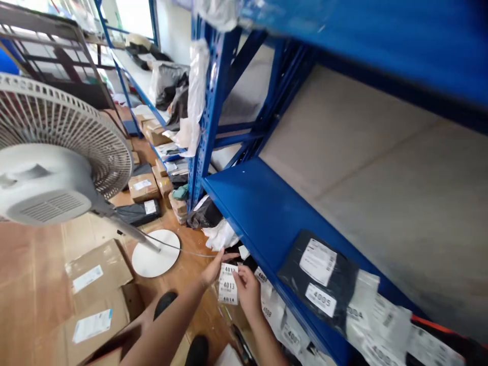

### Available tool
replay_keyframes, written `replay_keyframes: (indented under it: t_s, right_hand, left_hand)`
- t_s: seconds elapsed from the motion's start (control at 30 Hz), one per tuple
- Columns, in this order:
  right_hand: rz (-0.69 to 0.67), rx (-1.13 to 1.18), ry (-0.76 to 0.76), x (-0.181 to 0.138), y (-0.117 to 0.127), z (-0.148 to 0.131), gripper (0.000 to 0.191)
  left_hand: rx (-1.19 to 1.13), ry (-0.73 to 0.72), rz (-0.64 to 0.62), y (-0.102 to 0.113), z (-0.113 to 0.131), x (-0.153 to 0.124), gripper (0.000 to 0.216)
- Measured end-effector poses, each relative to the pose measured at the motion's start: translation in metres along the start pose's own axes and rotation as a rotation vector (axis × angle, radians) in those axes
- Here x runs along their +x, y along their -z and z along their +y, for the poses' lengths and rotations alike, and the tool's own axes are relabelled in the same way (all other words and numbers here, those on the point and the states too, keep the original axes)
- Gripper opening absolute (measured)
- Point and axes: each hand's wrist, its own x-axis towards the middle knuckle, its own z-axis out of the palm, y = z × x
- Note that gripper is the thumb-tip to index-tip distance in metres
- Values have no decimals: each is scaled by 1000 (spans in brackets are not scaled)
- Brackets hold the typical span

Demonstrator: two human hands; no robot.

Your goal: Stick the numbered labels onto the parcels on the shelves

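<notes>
While the blue rack [263, 213] is taking up the right half of the view, a white fan [57, 152] is standing at the left on the brown floor [34, 284], its round base [156, 259] sitting near the rack's foot. Flat cardboard boxes [99, 274] are lying on the floor below the fan, well apart from the rack. On the rack's shelf a black parcel [345, 284] is lying flat, bearing two white labels, the lower one reading 4005, with pale bags [385, 325] touching it on the right. Two black shoes [164, 303] are showing on the floor below the forearms. In front of the shelf's edge, above the floor, a label strip [227, 285] is hanging upright between both hands. It is showing 4013, probably on each label, though the print is blurred. The left hand [212, 270] is pinching the label strip's upper left edge, fingers closed on it. The right hand [248, 291] is gripping its right edge, thumb and fingers clamped on the paper.
</notes>
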Motion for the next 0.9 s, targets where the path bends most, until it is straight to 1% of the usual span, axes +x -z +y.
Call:
replay_keyframes:
  t_s: [0.07, 0.13, 0.23, 0.33, 0.43, 0.53, 0.6, 0.67, 0.8, 0.9]
  right_hand:
    - [7, -110, 49, 18, -11, 9, 27]
    - [15, -226, 90, 30, -18, 18, 27]
    - [41, -390, 121, 40, -21, 28, 32]
    - [84, -533, 130, 42, -17, 31, 38]
    - [156, -649, 136, 42, -15, 30, 41]
    - [287, -742, 143, 44, -18, 29, 40]
    - [363, -769, 139, 47, -21, 30, 39]
    - [417, -772, 126, 50, -22, 30, 38]
    - [488, -773, 88, 57, -21, 33, 35]
    - [508, -773, 34, 61, -19, 33, 30]
  left_hand:
    - [-145, -7, 17, 3, -13, 0, 66]
    - [-285, -32, 65, 3, -28, 1, 58]
    - [-460, -38, 136, -3, -52, 6, 56]
    - [-549, -9, 202, -15, -72, 17, 51]
    - [-551, 11, 285, -27, -83, 35, 36]
    - [-499, 35, 342, -31, -86, 52, 24]
    - [-461, 66, 355, -31, -84, 58, 25]
    - [-433, 106, 338, -29, -82, 60, 28]
    - [-377, 187, 271, -25, -78, 57, 32]
    - [-302, 212, 294, -24, -75, 57, 34]
